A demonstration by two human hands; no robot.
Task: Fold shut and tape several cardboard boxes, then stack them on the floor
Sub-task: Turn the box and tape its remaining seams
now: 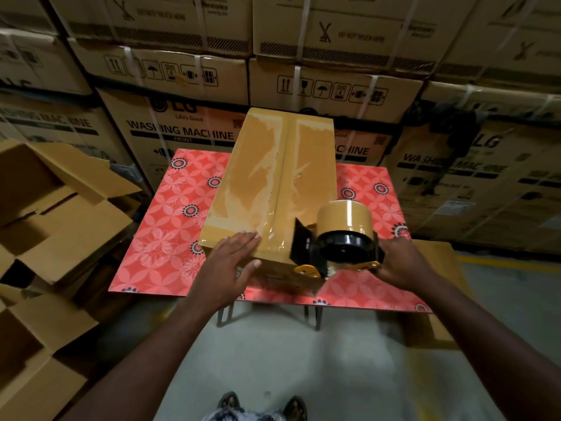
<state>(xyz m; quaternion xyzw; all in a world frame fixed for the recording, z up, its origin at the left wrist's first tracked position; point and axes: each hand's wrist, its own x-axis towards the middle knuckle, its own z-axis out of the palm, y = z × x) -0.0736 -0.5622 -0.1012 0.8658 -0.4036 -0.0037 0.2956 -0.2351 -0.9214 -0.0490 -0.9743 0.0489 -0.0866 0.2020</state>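
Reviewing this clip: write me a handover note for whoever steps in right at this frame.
Left hand: flat, pressing the near end of the cardboard box on the floral table.
Right hand: grips the tape dispenser at the box's near edge.
Done: flaps shut, tape runs along the top seam.
To do: cut the tape, stack this box on the floor, then close the open boxes at left.

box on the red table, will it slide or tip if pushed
Probably slides, not tips: the box lies long and broad on the glossy table. Likely stiff, its flaps shut under tape. The left hand pressing flat on its near end hints it shifts easily.
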